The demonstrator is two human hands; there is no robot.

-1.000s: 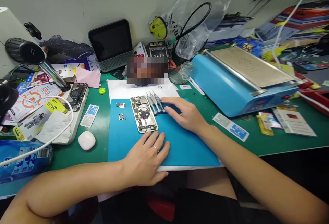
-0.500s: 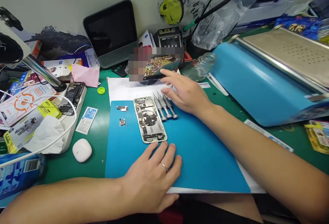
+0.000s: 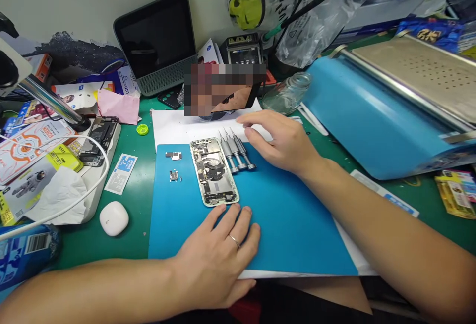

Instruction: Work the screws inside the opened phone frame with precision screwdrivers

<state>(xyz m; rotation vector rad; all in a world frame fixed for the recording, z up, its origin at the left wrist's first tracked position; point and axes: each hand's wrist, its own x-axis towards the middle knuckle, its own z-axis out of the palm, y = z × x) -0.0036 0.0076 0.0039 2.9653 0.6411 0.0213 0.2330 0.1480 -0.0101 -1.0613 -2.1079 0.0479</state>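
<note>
An opened phone (image 3: 215, 173) with its inner parts exposed lies on the blue mat (image 3: 290, 225). My left hand (image 3: 221, 254) rests flat on the mat just below the phone's bottom edge, fingers spread, with a ring on one finger. Three slim grey screwdrivers (image 3: 238, 150) lie side by side along the phone's right edge. To their right hovers my right hand (image 3: 277, 138), thumb and fingers curved apart with nothing between them. Small phone parts (image 3: 173, 155) and a little cluster of metal pieces (image 3: 174, 176) sit left of the phone.
A propped phone, partly blurred (image 3: 238, 96), stands behind the mat beside a glass jar (image 3: 288, 93). A blue plate machine (image 3: 342, 111) fills the right. On the left are a white round case (image 3: 114, 218), boxes and a white cable. A dark smart display (image 3: 156, 41) leans at the back.
My right hand rose from beside the screwdrivers towards the propped phone, then drew back slightly. That phone's screen picture has changed. The camera view has shifted closer; my left hand stays on the mat.
</note>
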